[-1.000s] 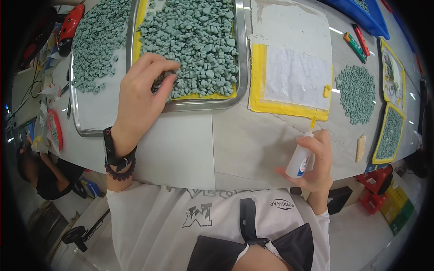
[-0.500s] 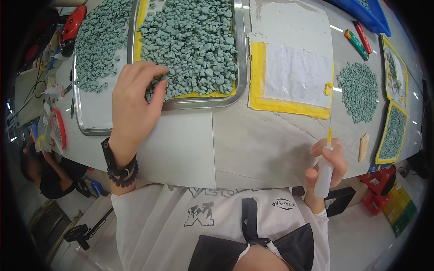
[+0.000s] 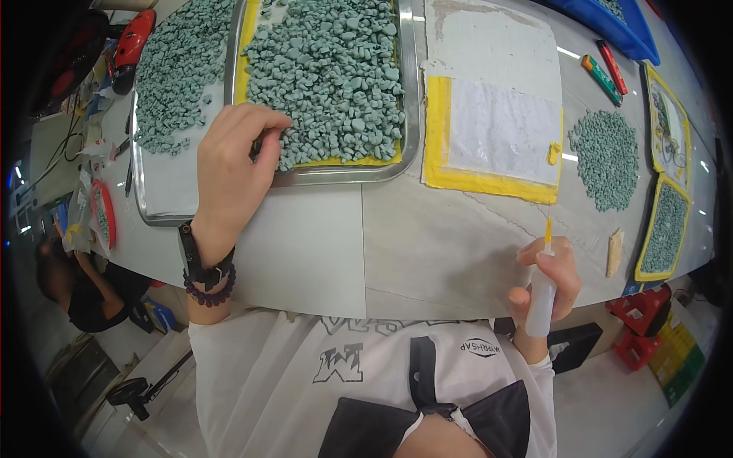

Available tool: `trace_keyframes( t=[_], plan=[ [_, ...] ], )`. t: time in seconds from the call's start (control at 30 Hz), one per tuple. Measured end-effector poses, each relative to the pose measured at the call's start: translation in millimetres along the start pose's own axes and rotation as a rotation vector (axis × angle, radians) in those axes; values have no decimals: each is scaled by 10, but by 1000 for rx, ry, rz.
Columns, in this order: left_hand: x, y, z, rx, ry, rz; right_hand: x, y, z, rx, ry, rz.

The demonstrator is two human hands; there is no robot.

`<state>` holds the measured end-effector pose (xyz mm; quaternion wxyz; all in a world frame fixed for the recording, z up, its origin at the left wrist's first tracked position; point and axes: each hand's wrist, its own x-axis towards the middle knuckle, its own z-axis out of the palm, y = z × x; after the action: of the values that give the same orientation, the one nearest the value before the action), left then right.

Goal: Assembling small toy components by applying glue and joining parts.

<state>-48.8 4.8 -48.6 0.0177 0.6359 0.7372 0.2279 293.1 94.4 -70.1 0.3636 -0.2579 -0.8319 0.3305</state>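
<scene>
My left hand (image 3: pixel 238 156) rests at the left front corner of a metal tray (image 3: pixel 343 175) filled with small grey-green stones (image 3: pixel 328 84). Its thumb and fingers are pinched together among the stones, and what lies between the tips is hidden. In my right hand (image 3: pixel 561 275) is a small white squeeze bottle (image 3: pixel 541 301), held upright with its yellow needle tip (image 3: pixel 548 229) pointing away from me. Just beyond the tip lies a white sheet (image 3: pixel 504 126) edged with yellow tape (image 3: pixel 489 183) on two sides, on a pale board (image 3: pixel 489 38).
Another tray (image 3: pixel 164 217) of stones lies left. A round stone pile (image 3: pixel 607 160), two cutter-like tools (image 3: pixel 603 80), a beige scrap (image 3: pixel 614 253) and yellow-edged panels (image 3: pixel 660 229) are at right. A blue bin (image 3: pixel 611 30) stands far right. Another person (image 3: pixel 95 298) works at far left.
My left thumb and fingers have drawn closer together over the stones. My right hand, with the bottle, has shifted slightly left. The view has moved a little.
</scene>
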Motion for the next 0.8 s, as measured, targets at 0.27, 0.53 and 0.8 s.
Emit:
trace_keyframes(
  t=[0.27, 0.53, 0.8],
  plan=[
    [32, 276, -48, -174, 164, -31, -60, 44, -4, 34, 90, -24],
    [-88, 747, 137, -998, -251, -197, 35, -59, 23, 84, 38, 41],
    [-175, 958, 441, -1896, -769, -551, 273, -264, 310, 89, -87, -200]
  ],
)
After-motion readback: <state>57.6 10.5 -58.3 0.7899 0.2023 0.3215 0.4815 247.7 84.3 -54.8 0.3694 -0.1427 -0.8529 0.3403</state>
